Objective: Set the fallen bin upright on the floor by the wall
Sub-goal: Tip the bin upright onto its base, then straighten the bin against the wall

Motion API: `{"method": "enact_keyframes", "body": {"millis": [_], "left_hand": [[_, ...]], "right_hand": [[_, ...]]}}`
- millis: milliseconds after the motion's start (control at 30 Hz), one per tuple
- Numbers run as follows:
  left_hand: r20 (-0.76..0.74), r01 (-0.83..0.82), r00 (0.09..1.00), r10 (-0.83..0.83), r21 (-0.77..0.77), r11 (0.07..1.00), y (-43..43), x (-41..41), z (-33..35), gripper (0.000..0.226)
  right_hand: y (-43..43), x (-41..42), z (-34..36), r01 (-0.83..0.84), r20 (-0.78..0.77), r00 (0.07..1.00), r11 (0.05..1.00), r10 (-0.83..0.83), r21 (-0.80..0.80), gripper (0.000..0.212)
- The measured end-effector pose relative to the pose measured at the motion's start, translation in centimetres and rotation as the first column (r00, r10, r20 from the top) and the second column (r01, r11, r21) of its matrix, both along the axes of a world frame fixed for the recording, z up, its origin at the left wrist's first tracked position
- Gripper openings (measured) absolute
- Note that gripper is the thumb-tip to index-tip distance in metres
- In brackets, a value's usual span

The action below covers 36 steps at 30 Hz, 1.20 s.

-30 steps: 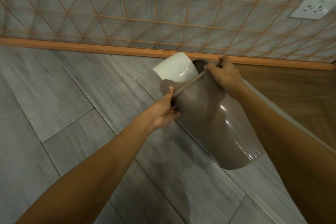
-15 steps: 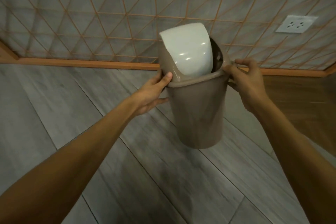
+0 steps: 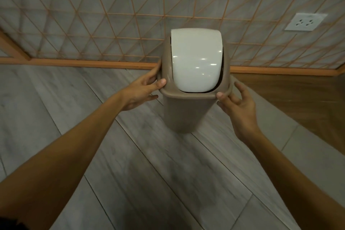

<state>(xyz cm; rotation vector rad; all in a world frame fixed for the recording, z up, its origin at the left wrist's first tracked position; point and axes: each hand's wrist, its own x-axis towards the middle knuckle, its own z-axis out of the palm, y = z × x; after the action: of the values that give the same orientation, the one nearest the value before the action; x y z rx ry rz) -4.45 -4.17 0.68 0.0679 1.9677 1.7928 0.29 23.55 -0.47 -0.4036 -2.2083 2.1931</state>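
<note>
Bin (image 3: 183,112) is upright now, long axis vertical, white swing lid (image 3: 196,59) on top facing the camera, base on or just above the grey floor (image 3: 130,164); contact at the base is not clear from this angle. It sits near the wall (image 3: 93,5), just in front of the orange skirting (image 3: 84,63), wall socket (image 3: 305,22) well off to the right. Both hands flank the brown rim, bin centred between them and straight ahead of the person, neither arm clearly nearer. Left hand (image 3: 143,87): thumb on the rim's front corner, fingers wrapped round the left side, so it's gripping the bin. Right hand (image 3: 236,101): thumb tip touching the right front corner of the rim, fingers splayed and loose, looks half released rather than clamped; can't tell whether they touch the rim. My read: the righting is basically done, what's left is confirming the base is flat on the floor and letting go. Key geometry: axis is already plumb, so the exit is hands moving outward sideways, not down. Risk: the tapered body narrows to a small base with a top-heavy lid, so a drag on the rim during release could tip it.
</note>
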Motion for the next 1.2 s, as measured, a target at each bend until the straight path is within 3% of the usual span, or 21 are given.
{"method": "enact_keyframes", "body": {"millis": [333,467,567,633,767,867,1200], "left_hand": [[-0.004,-0.001,1.0,0.002,0.055,0.998,-0.8,2.8,-1.5,0.077],[-0.066,-0.062,0.996,0.061,-0.013,0.998,-0.1,3.6,-0.9,0.072],[-0.238,-0.312,0.93,0.279,-0.115,0.943,1.3,5.2,-0.4,0.072],[-0.365,-0.433,0.862,0.353,-0.167,0.886,2.3,6.7,-0.7,0.085],[-0.374,-0.428,0.872,0.316,-0.268,0.863,4.6,8.6,-2.1,0.108],[-0.399,-0.398,0.872,0.282,-0.247,0.883,5.3,8.2,-3.7,0.108],[-0.457,-0.442,0.841,0.291,-0.269,0.856,4.6,4.2,-5.1,0.096]], "right_hand": [[-0.6,2.8,-1.2,-0.036,-0.045,0.998,0.976,0.047,0.216,0.07],[-0.5,3.0,-0.8,-0.064,-0.043,0.996,0.952,0.08,0.299,0.074],[0.0,2.9,-0.3,-0.097,-0.044,0.991,0.897,0.128,0.432,0.085],[0.4,2.7,0.1,-0.109,-0.052,0.985,0.834,0.163,0.541,0.097],[0.7,2.2,0.1,-0.173,-0.04,0.96,0.698,0.278,0.695,0.109],[0.3,1.8,-0.4,-0.233,-0.012,0.936,0.644,0.352,0.729,0.107],[0.2,-1.6,-0.8,-0.189,-0.108,0.915,0.649,0.39,0.737,0.091]]}}
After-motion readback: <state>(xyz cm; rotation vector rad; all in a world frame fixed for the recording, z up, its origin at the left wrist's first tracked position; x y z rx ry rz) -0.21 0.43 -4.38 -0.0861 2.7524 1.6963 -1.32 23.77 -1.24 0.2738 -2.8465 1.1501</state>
